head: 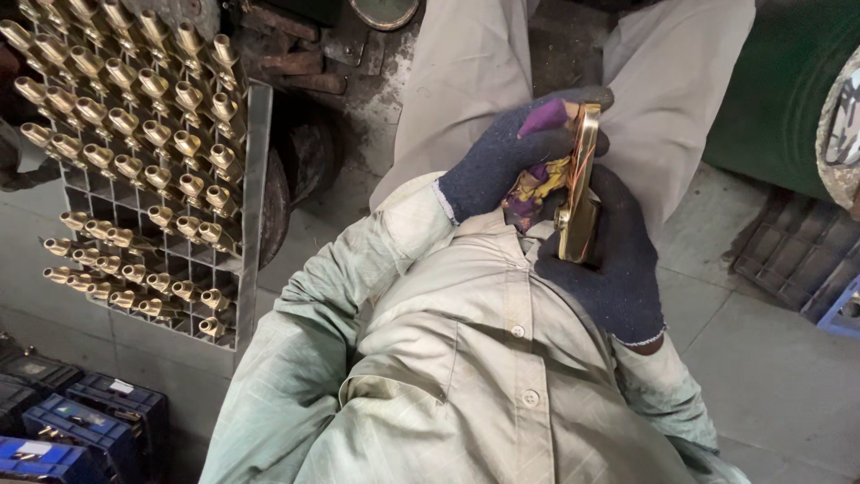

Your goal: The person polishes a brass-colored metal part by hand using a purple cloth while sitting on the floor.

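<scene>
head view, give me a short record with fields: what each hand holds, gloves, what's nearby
left hand: left hand in a dark knit glove, closed on the upper part of the brass piece, a purple cloth against the palm
right hand: right hand in a dark knit glove, closed on the lower part of the same piece
brass piece: flat, shiny, held edge-on near the chest
nearby left: metal grid rack filled with rows of brass fittings
lower left: blue crates
floor: grey tiles

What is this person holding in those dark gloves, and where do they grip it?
A shiny brass-coloured metal piece, held upright between both gloved hands: the left hand pinches its upper end with purple cloth, and the right hand cups its lower end.
</scene>
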Motion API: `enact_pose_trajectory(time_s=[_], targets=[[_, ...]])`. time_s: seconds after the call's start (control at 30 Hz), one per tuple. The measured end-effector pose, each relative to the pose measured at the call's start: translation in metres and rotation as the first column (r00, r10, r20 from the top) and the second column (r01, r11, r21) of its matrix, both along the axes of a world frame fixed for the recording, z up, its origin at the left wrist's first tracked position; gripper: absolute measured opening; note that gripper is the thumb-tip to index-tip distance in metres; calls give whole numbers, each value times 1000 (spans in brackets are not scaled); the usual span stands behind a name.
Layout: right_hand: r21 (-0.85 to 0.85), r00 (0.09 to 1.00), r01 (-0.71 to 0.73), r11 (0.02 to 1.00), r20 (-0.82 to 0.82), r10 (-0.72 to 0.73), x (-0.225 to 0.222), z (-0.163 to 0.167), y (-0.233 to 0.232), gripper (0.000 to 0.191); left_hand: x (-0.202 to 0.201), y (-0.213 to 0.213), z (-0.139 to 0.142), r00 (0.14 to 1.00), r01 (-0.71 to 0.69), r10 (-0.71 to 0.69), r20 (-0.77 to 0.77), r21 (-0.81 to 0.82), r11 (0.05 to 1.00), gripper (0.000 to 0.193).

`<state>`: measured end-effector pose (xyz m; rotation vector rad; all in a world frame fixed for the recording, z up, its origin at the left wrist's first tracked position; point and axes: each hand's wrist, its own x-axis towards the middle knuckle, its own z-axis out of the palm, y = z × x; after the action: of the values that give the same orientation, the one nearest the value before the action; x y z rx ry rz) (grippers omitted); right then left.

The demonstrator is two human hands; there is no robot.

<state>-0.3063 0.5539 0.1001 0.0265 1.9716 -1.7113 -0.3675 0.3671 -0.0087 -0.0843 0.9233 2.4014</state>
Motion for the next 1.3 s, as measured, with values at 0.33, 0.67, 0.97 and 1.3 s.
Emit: enact_pose_trajectory(time_s=[0.33,0.67,0.97,1.3], targets=[[52,993,63,997,-100,-58,8,-7,-1,81,0,-2,14,998,-4,5,-56,6,1000,57],[108,988,95,990,-135,-80,11,-4,-3,83,-2,0,19,988,40,-37,-152,20,999,52],[-171,996,76,982,61,-67,11,-7,9,103,-6,8,18,999,-20,21,-46,20,1000,53],[-405,995,-21,914,80,58,5,-13,12,122,-11,6,24,998,-38,41,-51,71,997,58]])
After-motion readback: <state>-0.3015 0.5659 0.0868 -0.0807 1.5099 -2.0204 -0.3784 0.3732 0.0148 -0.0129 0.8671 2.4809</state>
